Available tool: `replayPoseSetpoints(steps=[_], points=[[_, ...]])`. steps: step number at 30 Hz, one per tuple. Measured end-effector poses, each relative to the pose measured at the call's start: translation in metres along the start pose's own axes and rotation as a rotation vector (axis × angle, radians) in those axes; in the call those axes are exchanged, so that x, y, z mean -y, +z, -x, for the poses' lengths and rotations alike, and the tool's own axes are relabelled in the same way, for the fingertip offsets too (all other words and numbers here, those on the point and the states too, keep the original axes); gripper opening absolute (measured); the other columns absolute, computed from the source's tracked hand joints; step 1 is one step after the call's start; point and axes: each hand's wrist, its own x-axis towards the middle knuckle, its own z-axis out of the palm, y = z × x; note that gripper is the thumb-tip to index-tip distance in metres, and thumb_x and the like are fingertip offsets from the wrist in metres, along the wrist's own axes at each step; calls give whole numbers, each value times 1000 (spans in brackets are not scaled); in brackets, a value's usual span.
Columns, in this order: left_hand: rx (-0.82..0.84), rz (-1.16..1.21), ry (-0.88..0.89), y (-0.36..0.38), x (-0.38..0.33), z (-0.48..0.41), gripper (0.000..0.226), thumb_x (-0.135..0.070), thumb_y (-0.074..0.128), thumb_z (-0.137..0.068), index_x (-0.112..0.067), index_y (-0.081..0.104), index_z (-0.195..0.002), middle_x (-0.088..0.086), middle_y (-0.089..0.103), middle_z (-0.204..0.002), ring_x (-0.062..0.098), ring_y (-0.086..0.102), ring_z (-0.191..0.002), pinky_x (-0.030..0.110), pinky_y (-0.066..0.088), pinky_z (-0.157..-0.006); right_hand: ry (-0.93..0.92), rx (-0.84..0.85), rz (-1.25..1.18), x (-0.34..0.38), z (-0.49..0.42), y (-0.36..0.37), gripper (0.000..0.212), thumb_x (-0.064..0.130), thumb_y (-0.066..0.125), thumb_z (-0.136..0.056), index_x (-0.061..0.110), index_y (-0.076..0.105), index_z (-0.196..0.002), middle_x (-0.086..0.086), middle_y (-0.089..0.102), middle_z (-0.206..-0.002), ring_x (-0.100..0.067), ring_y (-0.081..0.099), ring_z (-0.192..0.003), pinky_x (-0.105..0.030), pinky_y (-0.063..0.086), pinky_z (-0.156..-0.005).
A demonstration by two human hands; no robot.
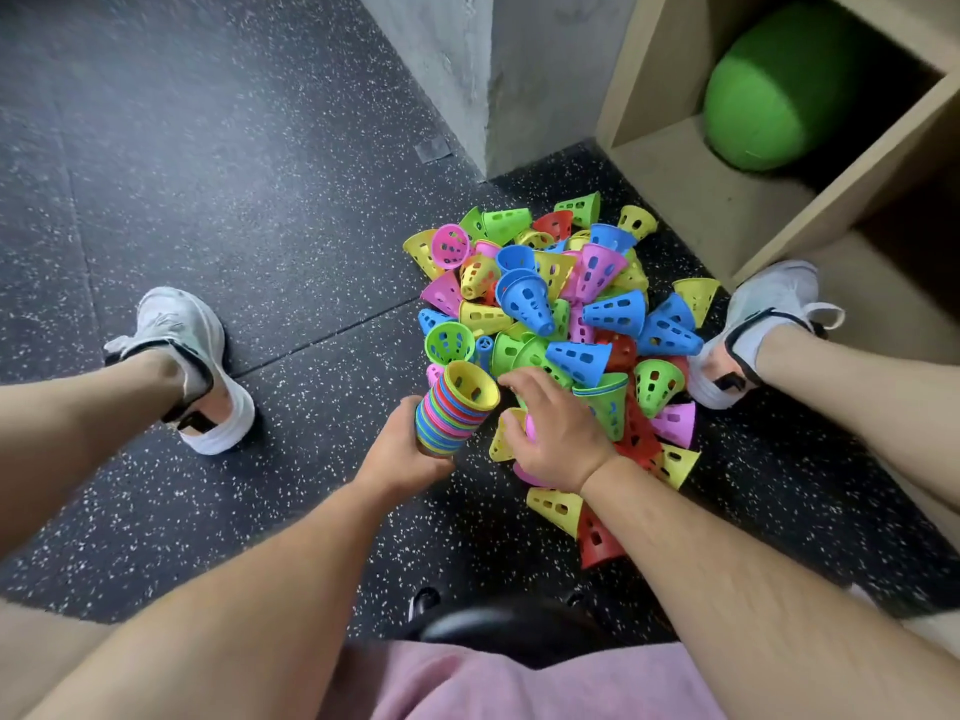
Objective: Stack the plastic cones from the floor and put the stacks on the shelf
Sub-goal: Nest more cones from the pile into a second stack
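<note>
Left hand [405, 452] grips the nested stack [453, 410]; right hand [558, 433] curls round a pink cone [532, 427] at the pile's [524, 304] six o'clock edge. At two o'clock, the shelf [670, 168] compartment holds a green ball [779, 90].

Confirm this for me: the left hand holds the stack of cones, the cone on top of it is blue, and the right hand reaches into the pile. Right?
Not quite: in the head view the top cone is yellow, not blue. The left hand does hold the stack and the right hand does reach into the pile.
</note>
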Motion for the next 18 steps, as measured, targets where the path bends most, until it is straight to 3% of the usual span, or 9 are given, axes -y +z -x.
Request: replayPoseSetpoints(steps=[2, 5, 8, 10, 14, 18], points=[[35, -26, -9, 2, 2, 3, 62, -23, 80, -62, -32, 52, -117, -2, 70, -96, 14, 68, -79, 38, 59, -71, 22, -11, 75, -9, 9, -9, 33, 26, 55, -89, 13, 58, -119, -1, 58, -117, -21, 55, -109, -36, 48, -93], [109, -81, 24, 5, 4, 7, 66, -23, 80, -61, -38, 52, -119, -5, 70, -95, 11, 68, -76, 37, 60, -69, -14, 122, 204, -31, 28, -19, 20, 29, 54, -88, 16, 60, -102, 4, 56, -99, -18, 52, -96, -39, 49, -89], [188, -149, 63, 10, 4, 8, 69, -28, 79, -57, -33, 56, -121, -5, 71, -95, 14, 70, -79, 41, 62, -71, -5, 256, 292, -42, 42, -20, 26, 41, 56, -87, 18, 61, -98, 5, 55, -95, -19, 52, -95, -40, 49, -89], [223, -184, 94, 13, 5, 9, 73, -33, 77, -53, -28, 56, -123, -3, 70, -95, 18, 70, -83, 45, 62, -73, 18, 276, 320, -42, 44, -18, 32, 46, 55, -88, 20, 60, -105, 4, 56, -103, -20, 52, -101, -40, 48, -93], [239, -196, 105, 15, 4, 8, 72, -30, 79, -56, -27, 56, -124, -3, 70, -97, 18, 70, -86, 46, 61, -76, 76, 302, 430, -38, 35, -14, 53, 49, 54, -94, 23, 47, -139, -2, 44, -139, -23, 41, -129, -38, 38, -110], [208, -164, 48, 12, 4, 6, 69, -23, 82, -61, -38, 53, -121, -6, 70, -97, 15, 71, -81, 40, 63, -72, 91, 342, 639, -37, 25, -5, 67, 59, 53, -92, 23, 39, -146, -5, 39, -145, -27, 34, -132, -40, 32, -110]])
